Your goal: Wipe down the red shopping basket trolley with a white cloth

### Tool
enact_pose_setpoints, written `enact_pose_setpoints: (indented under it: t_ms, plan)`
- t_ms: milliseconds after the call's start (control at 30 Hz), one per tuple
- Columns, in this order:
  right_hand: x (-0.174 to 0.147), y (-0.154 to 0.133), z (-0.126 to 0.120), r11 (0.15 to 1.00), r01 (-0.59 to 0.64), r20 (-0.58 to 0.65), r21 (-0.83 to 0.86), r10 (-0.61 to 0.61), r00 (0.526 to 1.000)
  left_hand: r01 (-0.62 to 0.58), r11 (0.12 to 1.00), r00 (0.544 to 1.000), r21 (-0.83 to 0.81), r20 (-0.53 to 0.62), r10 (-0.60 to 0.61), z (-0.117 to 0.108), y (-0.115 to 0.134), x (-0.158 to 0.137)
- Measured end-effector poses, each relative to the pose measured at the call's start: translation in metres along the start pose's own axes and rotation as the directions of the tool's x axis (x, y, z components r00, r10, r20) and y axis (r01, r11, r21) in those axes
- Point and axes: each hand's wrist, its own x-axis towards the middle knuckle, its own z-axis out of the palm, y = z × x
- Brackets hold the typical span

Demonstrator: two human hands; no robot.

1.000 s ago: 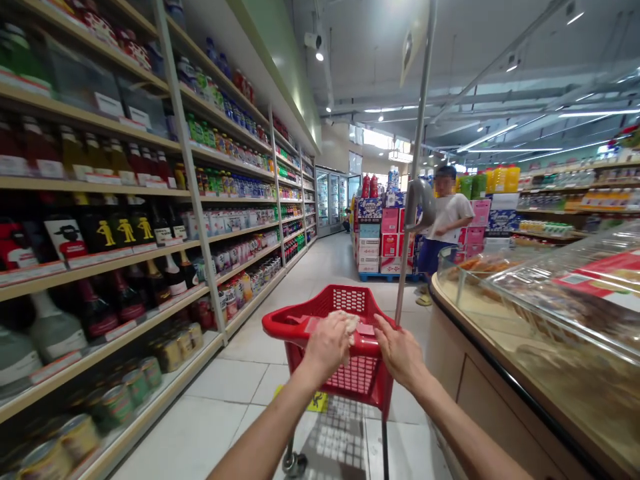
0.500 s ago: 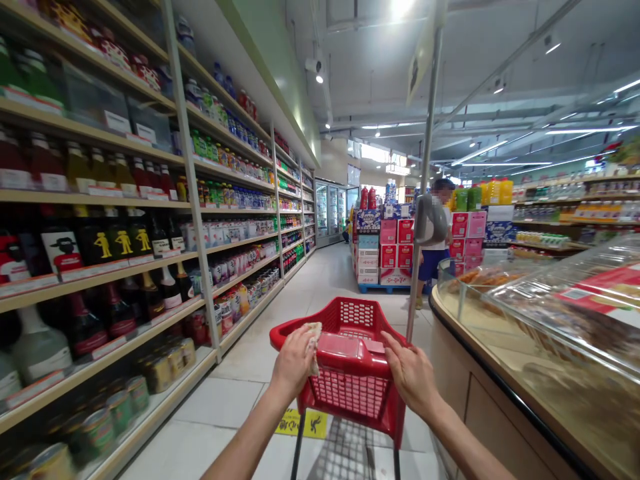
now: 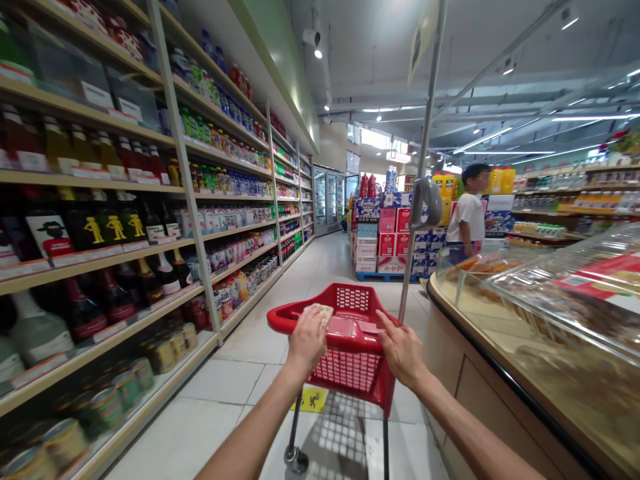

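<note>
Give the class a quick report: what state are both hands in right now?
Left hand: closed, holding a pale cloth.
Right hand: open, resting on the red cart handle.

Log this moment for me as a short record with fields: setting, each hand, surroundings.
setting: shop aisle
left hand: holding a pale cloth against the cart handle
right hand: at the handle's right end, fingers extended
left side: shelves of bottles and cans
right side: counter with packaged food
ahead: stacked boxes; person in a white shirt
</note>
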Motion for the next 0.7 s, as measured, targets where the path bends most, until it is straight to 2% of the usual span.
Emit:
enact_pose_setpoints:
  t_ms: [100,167,233,300,333,367,400,467,533,567,633,667,700]
  plan:
    - [0.001,-0.003,0.004,0.999,0.033,0.004,-0.017,-0.033,0.999,-0.223,0.970,0.969,-0.101,0.083,0.232,0.011,0.024,0.001]
    - [0.001,-0.002,0.006,0.998,0.062,0.005,-0.025,-0.062,0.998,-0.297,0.945,0.945,-0.134,0.100,0.311,0.012,0.022,-0.001]
    - [-0.001,0.002,0.005,0.997,0.073,0.004,-0.026,-0.073,0.997,-0.256,0.960,0.960,-0.115,0.085,0.266,0.005,-0.002,-0.006]
    - [-0.001,0.004,0.004,0.997,0.069,0.006,-0.023,-0.069,0.998,-0.038,0.998,0.999,-0.040,-0.018,0.037,-0.004,-0.029,-0.010]
    - [-0.001,0.005,0.003,0.998,0.061,0.006,-0.022,-0.061,0.998,0.046,0.999,0.997,-0.016,-0.057,-0.046,-0.006,-0.036,-0.011]
    - [-0.001,0.005,0.002,0.998,0.050,0.005,-0.022,-0.050,0.999,0.071,0.997,0.995,-0.007,-0.067,-0.072,-0.005,-0.036,-0.011]
    - [0.000,0.004,0.002,0.999,0.043,0.004,-0.023,-0.043,0.999,0.049,0.999,0.997,-0.014,-0.053,-0.050,-0.003,-0.029,-0.010]
    - [0.001,0.003,0.002,0.999,0.047,0.002,-0.023,-0.047,0.999,-0.125,0.989,0.991,-0.083,0.030,0.128,0.005,-0.004,-0.006]
    - [0.001,0.003,0.002,0.997,0.066,0.004,-0.025,-0.066,0.998,-0.274,0.948,0.954,-0.160,0.077,0.288,0.010,0.015,-0.001]
    - [0.000,0.004,0.002,0.997,0.075,0.005,-0.029,-0.075,0.997,-0.315,0.932,0.938,-0.180,0.090,0.334,0.009,0.017,0.001]
    - [-0.001,0.007,0.002,0.996,0.082,0.005,-0.040,-0.082,0.997,-0.272,0.950,0.955,-0.155,0.081,0.287,0.001,0.002,0.001]
    - [-0.001,0.009,0.001,0.996,0.077,0.000,-0.045,-0.077,0.997,-0.205,0.971,0.975,-0.123,0.065,0.214,-0.004,-0.010,0.000]
    - [-0.001,0.010,0.001,0.996,0.069,-0.008,-0.049,-0.070,0.998,-0.089,0.992,0.996,-0.087,0.020,0.091,-0.008,-0.021,-0.001]
